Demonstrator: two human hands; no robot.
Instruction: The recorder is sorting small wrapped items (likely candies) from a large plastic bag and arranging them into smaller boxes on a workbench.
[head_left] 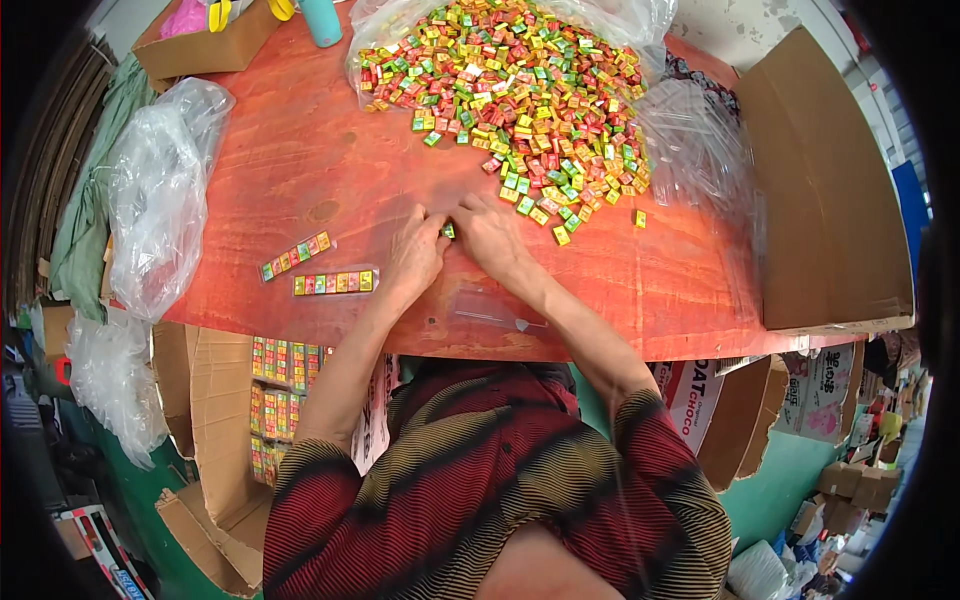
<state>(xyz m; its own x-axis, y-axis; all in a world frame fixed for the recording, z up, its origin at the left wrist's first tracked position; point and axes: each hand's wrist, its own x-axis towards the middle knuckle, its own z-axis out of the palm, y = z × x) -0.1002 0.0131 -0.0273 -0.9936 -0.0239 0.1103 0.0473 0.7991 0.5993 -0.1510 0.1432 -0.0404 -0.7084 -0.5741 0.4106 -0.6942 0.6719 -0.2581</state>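
Note:
Close together at the middle of the red table, my left hand (414, 252) and my right hand (491, 237) both have their fingers bent inward. A small green and yellow box (447, 231) shows between them, pinched at the fingertips of my left hand. The right fingers are closed beside it; what they grip is hidden. To the left of my hands lie two rows of little coloured boxes in clear plastic: a level row (336, 282) and a tilted row (296, 256). A large heap of loose little boxes (540, 100) in red, yellow and green spreads beyond my hands.
Clear plastic bags (160, 190) hang over the table's left edge. A tall cardboard box (830, 190) stands at the right, beside clear plastic sleeves (695, 140). Below the front edge, an open carton (222, 420) holds packed rows. A teal cup (320, 20) stands far left.

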